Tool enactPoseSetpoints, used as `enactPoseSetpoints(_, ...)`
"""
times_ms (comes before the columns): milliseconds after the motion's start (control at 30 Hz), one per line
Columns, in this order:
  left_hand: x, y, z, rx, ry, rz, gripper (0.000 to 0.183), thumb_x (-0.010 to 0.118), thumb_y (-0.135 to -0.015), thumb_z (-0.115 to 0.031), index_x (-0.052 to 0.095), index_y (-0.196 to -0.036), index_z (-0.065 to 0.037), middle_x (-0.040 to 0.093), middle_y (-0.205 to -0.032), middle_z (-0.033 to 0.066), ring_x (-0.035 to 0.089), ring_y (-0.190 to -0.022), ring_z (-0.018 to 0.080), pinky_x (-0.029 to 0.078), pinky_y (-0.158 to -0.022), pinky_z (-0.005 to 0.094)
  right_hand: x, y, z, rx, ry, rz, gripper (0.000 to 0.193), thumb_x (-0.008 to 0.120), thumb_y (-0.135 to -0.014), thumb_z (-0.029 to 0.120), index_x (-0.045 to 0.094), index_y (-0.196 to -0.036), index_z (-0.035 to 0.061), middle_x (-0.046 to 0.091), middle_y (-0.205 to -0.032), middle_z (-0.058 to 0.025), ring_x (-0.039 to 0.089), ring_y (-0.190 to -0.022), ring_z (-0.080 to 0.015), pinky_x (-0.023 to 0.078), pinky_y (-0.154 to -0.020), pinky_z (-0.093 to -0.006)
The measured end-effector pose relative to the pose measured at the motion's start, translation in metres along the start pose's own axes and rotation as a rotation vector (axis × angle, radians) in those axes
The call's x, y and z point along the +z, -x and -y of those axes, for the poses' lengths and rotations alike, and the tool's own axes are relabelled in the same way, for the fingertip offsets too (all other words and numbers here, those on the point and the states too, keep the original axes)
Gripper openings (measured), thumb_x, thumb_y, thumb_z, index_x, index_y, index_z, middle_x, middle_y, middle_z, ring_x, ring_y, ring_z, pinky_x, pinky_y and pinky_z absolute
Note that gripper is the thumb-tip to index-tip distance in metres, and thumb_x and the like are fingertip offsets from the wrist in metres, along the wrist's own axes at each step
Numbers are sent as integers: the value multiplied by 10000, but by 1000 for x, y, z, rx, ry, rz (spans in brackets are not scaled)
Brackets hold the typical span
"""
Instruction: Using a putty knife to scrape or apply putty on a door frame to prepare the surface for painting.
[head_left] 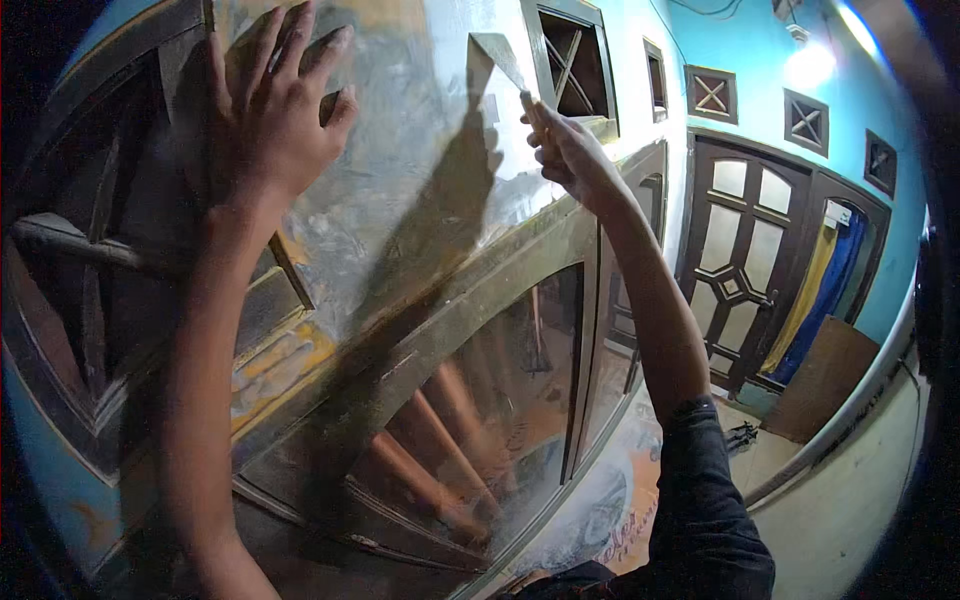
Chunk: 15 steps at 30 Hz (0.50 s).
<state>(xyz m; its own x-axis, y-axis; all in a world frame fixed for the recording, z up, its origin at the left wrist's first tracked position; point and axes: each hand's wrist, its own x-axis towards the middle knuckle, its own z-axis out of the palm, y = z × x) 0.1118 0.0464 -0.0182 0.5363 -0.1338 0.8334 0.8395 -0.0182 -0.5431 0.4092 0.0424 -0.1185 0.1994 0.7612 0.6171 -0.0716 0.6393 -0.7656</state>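
My left hand (275, 135) lies against the upper wall with its fingers spread, holding nothing. Its fingertips reach the top edge of the view, beside the dark frame of a vent opening (95, 230). In my right hand (572, 155), the fingers are wrapped round the handle of a putty knife (500, 62), whose flat blade points up and left. The blade is at or close to the wall (400, 150), which is patchy grey and white with yellowish-brown areas; whether it touches is hard to tell. A dark shadow of the arm and tool falls across that surface.
Below is a wooden window frame (500, 275) with reflective glass (480, 420). A crossed vent (575, 65) sits right of the blade. Farther right are a brown door (735, 250), a blue and yellow curtain (825, 275), a leaning board (825, 380) and a bright lamp (808, 65).
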Motion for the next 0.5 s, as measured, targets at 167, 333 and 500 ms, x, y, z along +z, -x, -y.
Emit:
enactPoseSetpoints(167,-1,0,-1,-18,76,-41,467,558,-875,-336,539,-1334,-252,331,-1521,20,275,-1412,243,95,-1148,576,5,-26,34,-9,71,-43,469,548,-959,434,553,-1143,3,428,-681,50,335,-463,-16,290,-387,-196)
enactPoseSetpoints(333,5,6,0,-27,116,-53,470,551,-875,-332,533,-1337,-247,336,-1517,22,272,-1413,240,107,-1146,580,-11,4,-18,90,73,28,519,524,-947,506,587,-1086,10,458,-708,31,384,-516,-37,326,-442,-197)
enactPoseSetpoints(500,13,4,-4,-62,153,-63,448,542,-881,-330,547,-1319,-235,336,-1514,49,259,-1418,249,117,-1149,573,-31,83,-98,143,150,-12,374,445,-1005,431,564,-1082,85,397,-695,37,338,-530,-49,288,-467,-218)
